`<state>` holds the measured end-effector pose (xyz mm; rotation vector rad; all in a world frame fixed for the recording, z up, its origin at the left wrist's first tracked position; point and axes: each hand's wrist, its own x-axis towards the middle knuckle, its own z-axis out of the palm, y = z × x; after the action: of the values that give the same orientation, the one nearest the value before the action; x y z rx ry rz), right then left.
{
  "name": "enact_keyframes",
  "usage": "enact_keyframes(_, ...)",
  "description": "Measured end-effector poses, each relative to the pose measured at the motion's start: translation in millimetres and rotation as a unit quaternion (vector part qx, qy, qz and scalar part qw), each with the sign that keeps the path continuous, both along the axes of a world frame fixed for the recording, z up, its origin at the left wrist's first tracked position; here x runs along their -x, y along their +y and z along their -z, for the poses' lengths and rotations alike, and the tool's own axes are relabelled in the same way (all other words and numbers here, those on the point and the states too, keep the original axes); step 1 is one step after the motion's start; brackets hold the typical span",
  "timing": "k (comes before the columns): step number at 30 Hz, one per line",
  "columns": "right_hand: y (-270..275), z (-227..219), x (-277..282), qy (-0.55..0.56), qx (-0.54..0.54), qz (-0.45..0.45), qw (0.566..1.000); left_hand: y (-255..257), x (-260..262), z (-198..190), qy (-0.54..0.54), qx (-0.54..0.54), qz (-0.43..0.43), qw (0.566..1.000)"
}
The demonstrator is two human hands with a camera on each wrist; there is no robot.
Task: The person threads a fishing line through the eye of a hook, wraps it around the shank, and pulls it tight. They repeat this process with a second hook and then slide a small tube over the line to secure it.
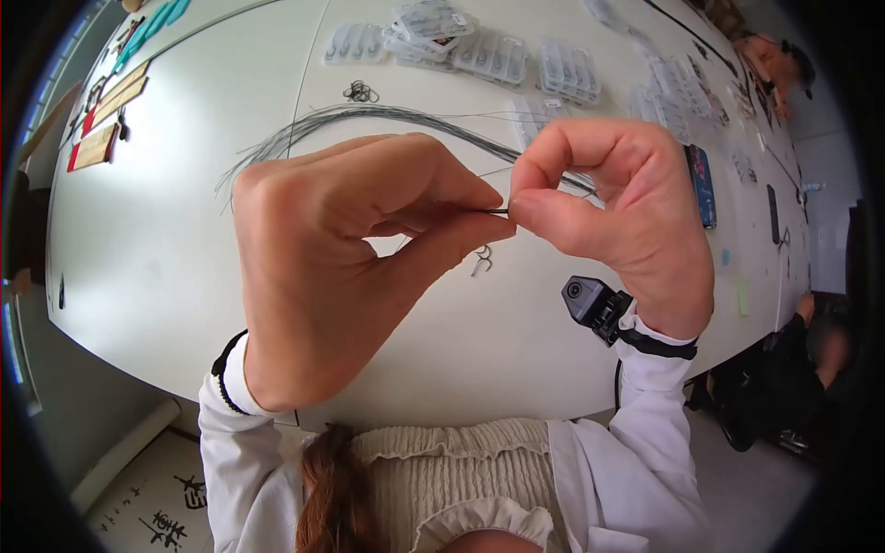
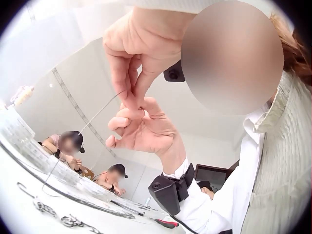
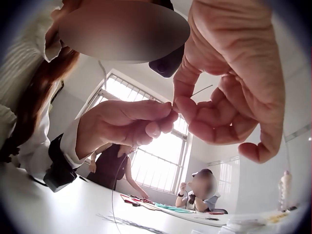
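The thin wire [image 1: 495,211] between the left hand [image 1: 313,267] and the right hand [image 1: 645,194] is dark. Beyond the left hand, the wire bundle [image 1: 369,111] is grey against a white tabletop [image 1: 415,369]. Right of the right hand, the flat case [image 1: 702,184] is dark blue, multicolour-patterned; the paper note [image 1: 743,298] is yellow-green.

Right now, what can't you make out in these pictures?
Head: dark strand, its ends covered by left hand and right hand.
Head: contents of clear boxes, too small.
Left wrist: upper end of wire, hidden by fingers.
Head: rest of floor sheet, cut by edge.
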<state>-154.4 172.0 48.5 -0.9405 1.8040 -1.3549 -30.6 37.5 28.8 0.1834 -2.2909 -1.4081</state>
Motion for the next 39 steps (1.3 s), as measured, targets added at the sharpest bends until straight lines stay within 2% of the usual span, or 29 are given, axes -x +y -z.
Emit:
enact_keyframes(6,0.3,5.1,-1.0,0.015,0.019,0.001,1.000,-0.4,2.2,1.3,0.024,-0.007,0.009,1.000)
enact_keyframes(9,1.6,2.0,-0.7,-0.006,0.016,-0.002,1.000,-3.4,2.1,1.1,0.026,0.048,0.026,0.998)
enact_keyframes(12,-0.8,6.6,0.3,-0.001,0.034,0.013,0.999,-4.4,4.5,2.9,0.048,-0.004,0.016,0.999)
enact_keyframes(14,-5.9,17.6,4.1,0.026,0.063,0.030,0.997,-6.0,9.1,7.3,0.088,-0.203,-0.011,0.975)
enact_keyframes(16,-11.1,29.6,9.8,0.040,0.179,0.023,0.983,-12.4,11.4,11.8,0.126,-0.200,-0.005,0.972)
enact_keyframes(18,-10.8,31.8,7.6,0.062,0.119,-0.069,0.989,-14.4,10.5,10.4,0.131,-0.271,0.002,0.953)
enact_keyframes(19,-10.7,30.4,1.6,0.092,0.041,-0.102,0.990,-14.7,9.3,8.3,0.105,-0.259,-0.005,0.960)
enact_keyframes(20,-14.4,30.7,-2.5,0.065,0.033,-0.143,0.987,-15.9,8.9,6.5,0.105,-0.259,-0.005,0.960)
enact_keyframes(22,-15.7,31.0,-8.8,-0.109,-0.041,-0.136,0.984,-20.2,9.2,2.9,0.050,-0.376,-0.005,0.925)
enact_keyframes(24,-14.4,34.8,-3.6,-0.084,-0.031,-0.129,0.988,-31.9,6.5,2.2,0.032,-0.384,0.006,0.923)
enact_keyframes(26,-12.2,32.4,5.1,-0.058,-0.019,-0.125,0.990,-44.4,2.0,4.2,0.059,-0.448,0.105,0.886)
enact_keyframes(28,-8.2,24.5,16.0,-0.028,-0.098,-0.132,0.986,-45.9,0.6,0.2,0.068,-0.428,0.071,0.898)
enact_keyframes(29,-7.3,23.6,23.3,-0.092,-0.062,-0.159,0.981,-47.6,0.1,0.0,0.084,-0.392,0.056,0.914)
enact_keyframes(30,-8.4,22.6,20.2,-0.093,-0.062,-0.159,0.981,-48.7,-0.4,-0.7,0.100,-0.355,0.041,0.928)
enact_keyframes(31,-10.7,21.2,14.2,-0.143,-0.021,-0.151,0.978,-45.7,-0.7,-3.2,0.081,-0.350,0.023,0.933)
enact_keyframes(32,-13.5,20.8,9.7,-0.193,0.021,-0.141,0.971,-42.0,0.1,-2.8,0.081,-0.350,0.023,0.933)
enact_keyframes(33,-16.1,25.4,7.5,-0.166,-0.003,-0.197,0.966,-38.1,1.0,-1.4,0.075,-0.353,0.036,0.932)
enact_keyframes(34,-18.8,27.1,-4.4,-0.195,0.000,-0.220,0.956,-35.4,0.8,-0.9,0.070,-0.357,0.049,0.930)
enact_keyframes(36,-24.4,41.1,-23.9,-0.290,0.043,-0.225,0.929,-32.4,-1.1,-2.3,0.070,-0.348,0.053,0.933)
enact_keyframes(38,-24.3,47.5,-20.1,-0.296,0.040,-0.214,0.930,-27.7,-2.7,-2.4,0.080,-0.329,0.058,0.939)
enact_keyframes(39,-24.4,48.5,-12.2,-0.324,0.088,-0.143,0.931,-29.1,-8.3,-9.6,0.087,-0.330,0.070,0.937)
